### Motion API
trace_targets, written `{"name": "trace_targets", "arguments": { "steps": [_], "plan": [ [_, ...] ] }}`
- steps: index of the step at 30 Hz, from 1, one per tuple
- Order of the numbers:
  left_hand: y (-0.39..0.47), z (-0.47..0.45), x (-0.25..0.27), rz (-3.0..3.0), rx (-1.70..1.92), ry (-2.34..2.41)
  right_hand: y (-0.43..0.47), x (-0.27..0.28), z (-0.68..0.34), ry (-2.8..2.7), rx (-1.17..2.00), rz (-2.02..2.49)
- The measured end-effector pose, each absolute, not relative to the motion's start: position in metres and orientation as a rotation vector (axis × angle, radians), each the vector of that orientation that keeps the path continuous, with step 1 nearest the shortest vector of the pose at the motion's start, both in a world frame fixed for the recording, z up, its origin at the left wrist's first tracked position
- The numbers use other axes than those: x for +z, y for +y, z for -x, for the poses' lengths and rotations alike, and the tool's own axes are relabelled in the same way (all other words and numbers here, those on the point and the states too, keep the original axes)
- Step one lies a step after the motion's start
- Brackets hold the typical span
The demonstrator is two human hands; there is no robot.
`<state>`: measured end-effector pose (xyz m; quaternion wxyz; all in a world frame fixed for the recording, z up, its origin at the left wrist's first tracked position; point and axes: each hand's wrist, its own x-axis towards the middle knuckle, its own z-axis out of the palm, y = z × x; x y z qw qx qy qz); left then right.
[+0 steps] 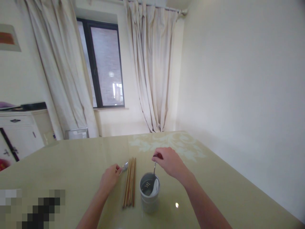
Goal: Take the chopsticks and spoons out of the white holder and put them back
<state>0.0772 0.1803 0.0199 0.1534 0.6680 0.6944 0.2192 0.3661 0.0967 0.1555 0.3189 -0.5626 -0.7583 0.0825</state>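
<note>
My right hand point(166, 160) pinches the top of a thin metal utensil point(155, 168), likely a spoon. Its lower end reaches into a grey cylindrical utensil holder point(149, 203) standing upright on the table, with small holes showing inside. A pale, rounded shape lies against the holder's inner right side; I cannot tell whether it belongs to the utensil. To the left, my left hand point(111, 178) is closed on the handle of a metal spoon point(125, 166), bowl pointing away to the right. Between the hands, several wooden chopsticks point(129, 184) lie side by side, left of the holder.
The glossy greenish table point(78, 171) meets a white wall point(243, 95) along its right side. Beyond its far edge are curtains point(154, 63) and a window point(107, 63). A white cabinet point(21, 133) stands at the left. The lower left corner is pixelated.
</note>
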Motion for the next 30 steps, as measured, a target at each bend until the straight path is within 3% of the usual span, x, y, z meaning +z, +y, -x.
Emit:
{"name": "trace_targets", "arguments": {
  "steps": [4, 8, 12, 17, 25, 30],
  "plan": [
    [0.181, -0.080, 0.019, -1.941, 0.555, 1.980, 0.086, 0.178, -0.379, -1.824, 0.126, 1.336],
    [0.170, -0.088, 0.056, -1.990, 0.585, 1.982, 0.075, 0.189, -0.381, -1.691, 0.107, 1.204],
    [0.138, -0.117, 0.119, -2.054, 1.053, 1.301, 0.067, 0.190, -0.366, -1.666, 0.100, 1.139],
    [0.099, -0.159, 0.150, -1.953, 0.983, 0.836, 0.063, 0.186, -0.347, -1.626, 0.168, 1.102],
    [0.143, -0.114, 0.122, -1.987, 1.043, 1.315, 0.070, 0.183, -0.364, -1.819, 0.293, 1.456],
    [0.184, -0.058, 0.069, -2.026, 0.654, 2.049, 0.071, 0.167, -0.360, -2.229, 0.372, 1.639]
  ]
}}
